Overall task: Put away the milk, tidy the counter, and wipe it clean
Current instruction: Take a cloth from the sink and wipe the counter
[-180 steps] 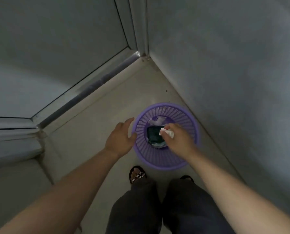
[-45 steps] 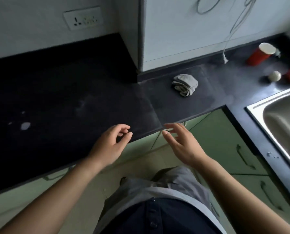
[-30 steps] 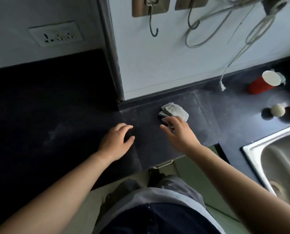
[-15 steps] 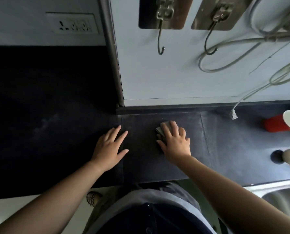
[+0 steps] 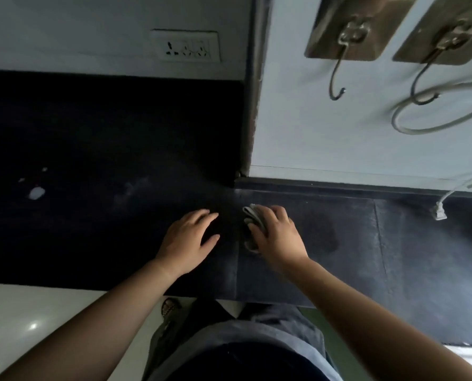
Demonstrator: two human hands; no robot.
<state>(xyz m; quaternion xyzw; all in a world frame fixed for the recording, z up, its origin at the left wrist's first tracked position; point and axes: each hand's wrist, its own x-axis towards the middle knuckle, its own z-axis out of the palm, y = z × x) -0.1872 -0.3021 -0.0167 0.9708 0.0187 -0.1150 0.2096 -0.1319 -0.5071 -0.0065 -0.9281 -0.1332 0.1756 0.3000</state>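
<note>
Head view: dark counter (image 5: 91,133), white spots (image 5: 36,193) at left
Left hand (image 5: 188,237): flat on counter, fingers straight
Right hand (image 5: 277,235): fingers curled over grey cloth (image 5: 252,217)

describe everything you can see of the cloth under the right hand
The cloth is a small pale grey rag, soft and woven-looking, bunched into a wad with layered folds showing at its upper left edge. It lies on the dark counter, near the seam between two slabs and just in front of the wall corner. The right hand covers most of it, fingers bent over the top and thumb against its left side. The left hand lies beside it, not touching.
</note>
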